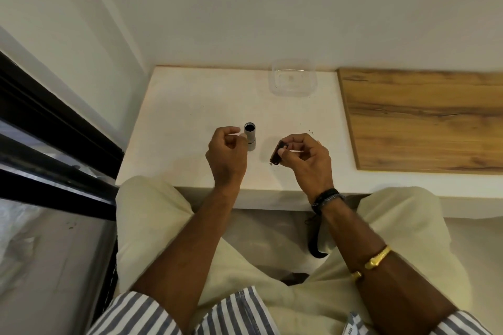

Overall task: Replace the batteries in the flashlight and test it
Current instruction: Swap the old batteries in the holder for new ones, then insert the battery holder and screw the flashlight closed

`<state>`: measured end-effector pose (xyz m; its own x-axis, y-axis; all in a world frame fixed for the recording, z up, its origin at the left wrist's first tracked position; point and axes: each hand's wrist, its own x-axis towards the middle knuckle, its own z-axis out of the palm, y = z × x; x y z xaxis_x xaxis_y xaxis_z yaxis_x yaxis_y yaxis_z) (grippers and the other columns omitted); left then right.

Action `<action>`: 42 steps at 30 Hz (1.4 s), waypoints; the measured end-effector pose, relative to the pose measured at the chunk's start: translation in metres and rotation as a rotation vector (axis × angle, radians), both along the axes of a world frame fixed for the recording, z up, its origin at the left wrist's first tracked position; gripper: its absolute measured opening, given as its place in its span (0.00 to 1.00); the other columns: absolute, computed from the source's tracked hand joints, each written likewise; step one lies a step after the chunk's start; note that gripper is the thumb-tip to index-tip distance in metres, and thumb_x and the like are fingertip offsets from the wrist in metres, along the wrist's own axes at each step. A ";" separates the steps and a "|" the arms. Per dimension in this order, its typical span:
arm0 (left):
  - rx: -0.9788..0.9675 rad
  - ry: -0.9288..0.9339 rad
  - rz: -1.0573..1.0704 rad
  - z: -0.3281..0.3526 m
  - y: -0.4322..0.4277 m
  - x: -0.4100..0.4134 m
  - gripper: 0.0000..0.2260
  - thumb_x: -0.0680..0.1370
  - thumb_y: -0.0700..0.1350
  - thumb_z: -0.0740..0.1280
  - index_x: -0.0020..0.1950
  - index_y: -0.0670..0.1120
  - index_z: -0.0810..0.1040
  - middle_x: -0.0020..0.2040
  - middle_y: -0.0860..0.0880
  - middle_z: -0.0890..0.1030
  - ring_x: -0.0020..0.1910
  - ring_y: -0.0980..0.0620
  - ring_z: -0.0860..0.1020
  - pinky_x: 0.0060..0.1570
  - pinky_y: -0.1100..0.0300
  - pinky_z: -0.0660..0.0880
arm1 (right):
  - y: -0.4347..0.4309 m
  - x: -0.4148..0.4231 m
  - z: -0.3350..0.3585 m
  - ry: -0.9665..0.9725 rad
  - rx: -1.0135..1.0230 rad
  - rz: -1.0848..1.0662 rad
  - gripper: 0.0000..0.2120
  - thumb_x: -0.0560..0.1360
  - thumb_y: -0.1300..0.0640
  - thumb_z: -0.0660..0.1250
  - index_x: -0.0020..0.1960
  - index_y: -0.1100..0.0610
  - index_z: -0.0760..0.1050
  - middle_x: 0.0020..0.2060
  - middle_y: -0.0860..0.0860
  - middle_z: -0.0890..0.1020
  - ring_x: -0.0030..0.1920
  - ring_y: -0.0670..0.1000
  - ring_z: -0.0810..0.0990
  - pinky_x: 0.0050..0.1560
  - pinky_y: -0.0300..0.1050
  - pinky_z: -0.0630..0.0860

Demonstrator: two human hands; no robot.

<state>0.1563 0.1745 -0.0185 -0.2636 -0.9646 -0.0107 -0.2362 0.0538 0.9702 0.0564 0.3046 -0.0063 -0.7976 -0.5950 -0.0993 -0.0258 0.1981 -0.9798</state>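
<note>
A grey flashlight body (250,136) stands upright on the white tabletop (190,117), its open dark end facing up. My left hand (227,156) is just left of it, fingers curled, thumb and forefinger pinched near the tube's side; whether they touch it is unclear. My right hand (306,158) hovers to the right of the tube and pinches a small dark battery holder (277,155) by its upper end, tilted, with the lower end close to the table. No loose batteries are visible.
A clear plastic container (292,77) sits at the back of the table against the wall. A wooden board (422,117) covers the table's right part. A dark-framed window (54,144) runs along the left. A black strap (315,242) hangs from my right wrist.
</note>
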 end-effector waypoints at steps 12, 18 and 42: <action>-0.193 -0.233 -0.278 -0.038 -0.017 -0.017 0.16 0.78 0.48 0.70 0.65 0.46 0.77 0.59 0.44 0.77 0.56 0.47 0.78 0.53 0.58 0.77 | 0.003 0.000 0.000 -0.402 -0.144 -0.023 0.17 0.75 0.70 0.72 0.62 0.61 0.76 0.54 0.59 0.82 0.53 0.58 0.87 0.52 0.55 0.85; -0.280 -0.196 -0.314 -0.037 -0.014 -0.017 0.12 0.79 0.45 0.69 0.62 0.44 0.77 0.56 0.45 0.82 0.55 0.48 0.79 0.54 0.49 0.79 | 0.002 0.001 0.001 -0.261 -0.031 -0.017 0.28 0.67 0.70 0.79 0.64 0.58 0.77 0.50 0.43 0.80 0.44 0.38 0.86 0.48 0.38 0.83; -0.620 -0.464 -0.522 -0.014 0.015 0.003 0.14 0.77 0.45 0.71 0.62 0.45 0.78 0.53 0.46 0.84 0.53 0.43 0.77 0.48 0.46 0.77 | 0.009 -0.009 0.004 -0.550 -0.359 -0.056 0.18 0.70 0.71 0.75 0.59 0.64 0.81 0.57 0.62 0.84 0.60 0.62 0.84 0.60 0.50 0.81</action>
<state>0.1589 0.1894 -0.0328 -0.7634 -0.5940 0.2538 -0.3932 0.7391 0.5469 0.0478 0.3132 -0.0021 -0.7179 -0.6259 -0.3048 0.4986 -0.1568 -0.8525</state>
